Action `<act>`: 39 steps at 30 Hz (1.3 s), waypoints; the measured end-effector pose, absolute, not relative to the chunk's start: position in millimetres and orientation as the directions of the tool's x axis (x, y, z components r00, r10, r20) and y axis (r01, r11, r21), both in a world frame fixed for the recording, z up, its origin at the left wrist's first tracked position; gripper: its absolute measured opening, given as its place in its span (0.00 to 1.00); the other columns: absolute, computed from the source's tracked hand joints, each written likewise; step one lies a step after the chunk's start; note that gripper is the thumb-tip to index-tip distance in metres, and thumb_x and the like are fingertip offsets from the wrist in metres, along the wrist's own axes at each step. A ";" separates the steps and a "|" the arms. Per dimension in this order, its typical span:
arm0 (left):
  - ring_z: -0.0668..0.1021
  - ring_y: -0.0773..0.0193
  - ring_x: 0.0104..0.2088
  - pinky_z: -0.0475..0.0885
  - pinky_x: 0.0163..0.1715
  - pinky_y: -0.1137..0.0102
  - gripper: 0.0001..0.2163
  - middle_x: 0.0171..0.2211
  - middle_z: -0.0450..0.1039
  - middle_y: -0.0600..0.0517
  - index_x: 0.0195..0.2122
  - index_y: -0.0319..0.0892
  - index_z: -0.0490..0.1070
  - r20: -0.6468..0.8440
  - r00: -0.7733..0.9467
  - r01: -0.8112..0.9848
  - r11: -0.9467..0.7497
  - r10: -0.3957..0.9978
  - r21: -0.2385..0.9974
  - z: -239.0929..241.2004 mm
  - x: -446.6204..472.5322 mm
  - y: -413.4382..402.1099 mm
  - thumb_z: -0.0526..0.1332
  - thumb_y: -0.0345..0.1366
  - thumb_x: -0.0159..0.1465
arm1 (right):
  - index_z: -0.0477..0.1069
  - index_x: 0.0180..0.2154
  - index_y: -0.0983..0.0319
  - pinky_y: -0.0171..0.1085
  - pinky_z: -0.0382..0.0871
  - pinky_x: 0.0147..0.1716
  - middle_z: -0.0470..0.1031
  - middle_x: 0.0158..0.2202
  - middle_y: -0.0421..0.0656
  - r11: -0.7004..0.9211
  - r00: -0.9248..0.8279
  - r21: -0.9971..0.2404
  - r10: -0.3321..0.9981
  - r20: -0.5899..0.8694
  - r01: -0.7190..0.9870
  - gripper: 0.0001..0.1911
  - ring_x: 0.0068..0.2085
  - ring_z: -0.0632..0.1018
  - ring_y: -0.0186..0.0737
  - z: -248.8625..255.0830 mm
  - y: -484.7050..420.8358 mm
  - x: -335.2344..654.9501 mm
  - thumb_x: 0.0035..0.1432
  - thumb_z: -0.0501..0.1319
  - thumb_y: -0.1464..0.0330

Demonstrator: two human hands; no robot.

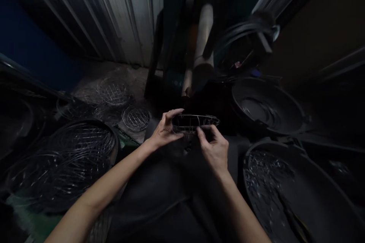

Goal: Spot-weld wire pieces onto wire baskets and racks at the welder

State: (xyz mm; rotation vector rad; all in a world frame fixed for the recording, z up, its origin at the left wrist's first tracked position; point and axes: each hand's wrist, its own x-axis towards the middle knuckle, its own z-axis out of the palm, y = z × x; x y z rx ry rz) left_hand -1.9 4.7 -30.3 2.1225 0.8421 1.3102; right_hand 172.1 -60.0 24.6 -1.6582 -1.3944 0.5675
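A small round wire basket (pixel 189 116) is held level in front of me, below a machine's metal shaft. My left hand (pixel 167 127) grips its left side, thumb below and fingers above the upper ring. At the front right, my right hand (pixel 213 145) has its thumb and fingers pinched at a short upright wire (pixel 199 120) between the upper and lower rings. Whether that wire is loose or joined to the basket, I cannot tell. The basket's lower part is dark and partly hidden by my hands.
A machine with a pale shaft (pixel 204 32) stands ahead. At left, a tub holds stacked wire grids (pixel 82 159), with more round grids (pixel 137 117) behind. At right are a basin of small metal pieces (pixel 268 174), pliers-like handles (pixel 296 220) and a basin with wire rings (pixel 256 110).
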 end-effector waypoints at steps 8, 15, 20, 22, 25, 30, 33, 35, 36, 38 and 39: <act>0.72 0.58 0.44 0.66 0.46 0.58 0.29 0.45 0.68 0.48 0.58 0.49 0.52 0.758 0.258 0.245 -0.799 0.600 0.549 -18.9 -2.8 29.5 0.63 0.38 0.58 | 0.69 0.30 0.61 0.32 0.65 0.27 0.73 0.25 0.38 0.096 0.233 -0.817 0.934 0.272 0.568 0.13 0.24 0.72 0.34 22.5 -23.9 164.5 0.58 0.58 0.58; 0.73 0.58 0.45 0.66 0.46 0.58 0.29 0.45 0.69 0.47 0.57 0.49 0.51 0.788 0.233 0.217 -0.820 0.570 0.529 -26.0 -2.7 46.2 0.64 0.38 0.57 | 0.69 0.29 0.61 0.32 0.65 0.28 0.72 0.25 0.38 0.133 0.237 -0.801 0.916 0.324 0.583 0.12 0.25 0.71 0.33 16.1 -9.0 162.1 0.58 0.58 0.59; 0.73 0.57 0.46 0.66 0.46 0.56 0.28 0.46 0.68 0.46 0.57 0.50 0.50 0.788 0.216 0.231 -0.814 0.576 0.532 -29.5 -2.6 49.0 0.63 0.38 0.58 | 0.69 0.29 0.61 0.32 0.66 0.29 0.72 0.25 0.38 0.165 0.222 -0.789 0.907 0.357 0.592 0.12 0.25 0.71 0.34 13.9 -5.1 160.9 0.58 0.58 0.60; 0.73 0.57 0.46 0.67 0.46 0.56 0.28 0.46 0.68 0.46 0.57 0.49 0.51 0.794 0.216 0.241 -0.819 0.569 0.521 -31.1 -3.2 50.2 0.63 0.38 0.58 | 0.69 0.30 0.61 0.32 0.66 0.29 0.72 0.25 0.38 0.170 0.217 -0.792 0.909 0.356 0.586 0.11 0.26 0.72 0.33 13.8 -4.5 160.6 0.58 0.59 0.60; 0.73 0.57 0.46 0.68 0.46 0.56 0.29 0.46 0.68 0.46 0.57 0.49 0.51 0.806 0.214 0.245 -0.829 0.551 0.502 -33.8 -4.8 53.2 0.64 0.38 0.58 | 0.69 0.30 0.61 0.32 0.66 0.29 0.73 0.26 0.38 0.165 0.215 -0.797 0.913 0.346 0.582 0.11 0.26 0.72 0.34 12.9 -3.5 160.7 0.58 0.58 0.60; 0.73 0.57 0.46 0.68 0.45 0.57 0.29 0.46 0.69 0.46 0.56 0.49 0.51 0.798 0.217 0.242 -0.823 0.562 0.514 -37.7 -5.6 57.4 0.64 0.38 0.57 | 0.70 0.31 0.61 0.32 0.66 0.30 0.73 0.27 0.39 0.169 0.202 -0.810 0.921 0.332 0.561 0.11 0.28 0.73 0.35 10.9 -1.1 161.7 0.58 0.58 0.59; 0.73 0.57 0.47 0.68 0.46 0.57 0.29 0.46 0.69 0.46 0.56 0.49 0.51 0.798 0.205 0.225 -0.821 0.566 0.525 -39.3 -4.6 59.1 0.64 0.38 0.57 | 0.70 0.31 0.61 0.32 0.66 0.29 0.73 0.26 0.39 0.180 0.206 -0.807 0.915 0.348 0.562 0.11 0.27 0.73 0.35 10.4 1.0 162.3 0.58 0.59 0.59; 0.73 0.57 0.47 0.68 0.46 0.56 0.29 0.47 0.69 0.46 0.57 0.49 0.51 0.798 0.205 0.225 -0.820 0.567 0.526 -39.6 -3.9 60.5 0.64 0.39 0.57 | 0.70 0.30 0.61 0.32 0.66 0.29 0.73 0.26 0.38 0.188 0.210 -0.806 0.910 0.358 0.562 0.11 0.27 0.73 0.34 10.0 3.0 162.5 0.58 0.59 0.59; 0.73 0.57 0.47 0.68 0.46 0.56 0.29 0.47 0.69 0.46 0.57 0.49 0.51 0.799 0.205 0.231 -0.821 0.565 0.522 -39.5 -3.7 61.4 0.64 0.39 0.57 | 0.70 0.30 0.61 0.32 0.66 0.29 0.72 0.26 0.38 0.192 0.210 -0.807 0.909 0.361 0.559 0.11 0.27 0.72 0.34 9.8 4.1 162.6 0.58 0.59 0.60; 0.72 0.57 0.48 0.68 0.46 0.57 0.29 0.47 0.68 0.46 0.57 0.48 0.51 0.800 0.204 0.241 -0.821 0.564 0.518 -39.3 -3.5 63.3 0.64 0.40 0.58 | 0.70 0.31 0.61 0.32 0.66 0.30 0.73 0.27 0.38 0.195 0.209 -0.812 0.909 0.360 0.551 0.11 0.28 0.73 0.34 9.1 6.7 162.3 0.58 0.59 0.60; 0.72 0.57 0.48 0.68 0.46 0.57 0.29 0.47 0.68 0.46 0.57 0.48 0.51 0.804 0.200 0.241 -0.823 0.561 0.514 -39.1 -3.5 64.3 0.64 0.41 0.58 | 0.70 0.31 0.61 0.32 0.66 0.30 0.73 0.27 0.39 0.195 0.209 -0.814 0.910 0.358 0.547 0.11 0.28 0.73 0.34 8.7 8.2 162.1 0.58 0.59 0.60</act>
